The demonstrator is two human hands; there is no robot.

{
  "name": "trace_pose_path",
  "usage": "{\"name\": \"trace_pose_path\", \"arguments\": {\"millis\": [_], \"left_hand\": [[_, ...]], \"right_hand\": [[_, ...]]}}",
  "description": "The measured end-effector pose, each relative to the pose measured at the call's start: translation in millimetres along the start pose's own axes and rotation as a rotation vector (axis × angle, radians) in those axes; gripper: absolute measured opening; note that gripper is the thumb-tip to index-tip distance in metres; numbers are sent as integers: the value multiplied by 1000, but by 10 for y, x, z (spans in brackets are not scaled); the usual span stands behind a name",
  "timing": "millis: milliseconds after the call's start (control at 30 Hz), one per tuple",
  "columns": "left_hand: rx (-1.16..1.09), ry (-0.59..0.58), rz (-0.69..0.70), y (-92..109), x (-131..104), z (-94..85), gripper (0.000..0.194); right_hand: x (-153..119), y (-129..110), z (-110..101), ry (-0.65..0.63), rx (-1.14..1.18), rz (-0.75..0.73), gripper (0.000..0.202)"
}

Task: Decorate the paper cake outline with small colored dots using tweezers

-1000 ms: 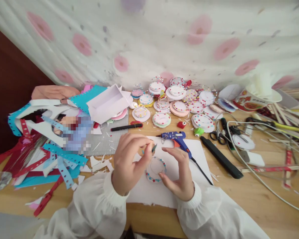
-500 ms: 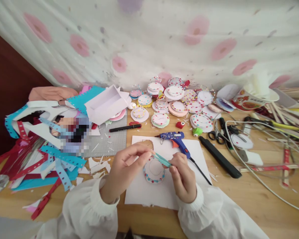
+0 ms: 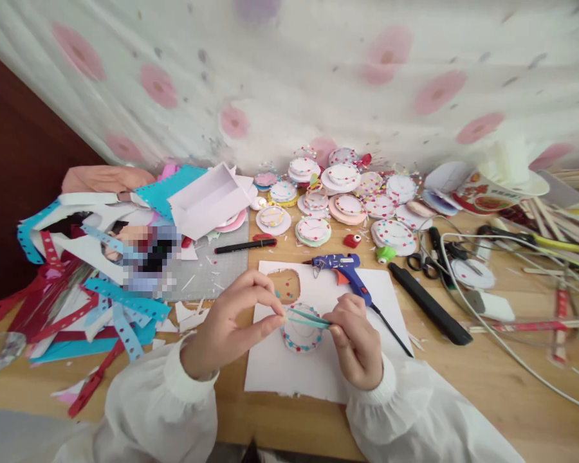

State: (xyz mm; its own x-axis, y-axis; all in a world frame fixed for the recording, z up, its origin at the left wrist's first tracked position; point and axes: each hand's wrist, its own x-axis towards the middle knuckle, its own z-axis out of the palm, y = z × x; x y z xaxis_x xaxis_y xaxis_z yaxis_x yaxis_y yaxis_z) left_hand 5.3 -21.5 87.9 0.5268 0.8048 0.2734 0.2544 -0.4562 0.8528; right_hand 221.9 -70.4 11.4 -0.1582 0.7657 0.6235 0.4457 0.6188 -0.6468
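My right hand (image 3: 356,337) is closed around a pair of teal tweezers (image 3: 313,319), whose tips point left. My left hand (image 3: 229,321) has its thumb and index finger pinched at the tweezer tips; whatever small thing is between them is too small to make out. Just below the tweezers, a round white paper piece (image 3: 302,347) edged with red, blue and white dots lies on a white sheet (image 3: 275,373). Behind my left fingertips is a brown oval area (image 3: 287,283) with tiny red and blue bits. A blue hot glue gun (image 3: 345,270) rests on the sheet's far side.
Several small tiered paper cakes (image 3: 313,228) stand along the back. Paper strips and scraps (image 3: 125,305) pile up at left, beside a white box (image 3: 210,199) and a black pen (image 3: 246,245). At right lie a black case (image 3: 429,305), scissors (image 3: 422,263) and a white cable (image 3: 492,360).
My left hand has drawn slightly left and down, uncovering more of the brown oval area. The tweezers stay in my right hand, now nearly level. The whole view has shifted a little.
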Motion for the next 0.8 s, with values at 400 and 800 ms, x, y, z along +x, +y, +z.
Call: {"name": "trace_pose_path", "arguments": {"millis": [400, 800], "left_hand": [[260, -243, 187, 22, 58, -177, 8], [229, -360, 304, -23, 137, -251, 18]], "right_hand": [[-9, -13, 5, 88, -390, -179, 15], [-14, -26, 4, 74, -360, -239, 17]]}}
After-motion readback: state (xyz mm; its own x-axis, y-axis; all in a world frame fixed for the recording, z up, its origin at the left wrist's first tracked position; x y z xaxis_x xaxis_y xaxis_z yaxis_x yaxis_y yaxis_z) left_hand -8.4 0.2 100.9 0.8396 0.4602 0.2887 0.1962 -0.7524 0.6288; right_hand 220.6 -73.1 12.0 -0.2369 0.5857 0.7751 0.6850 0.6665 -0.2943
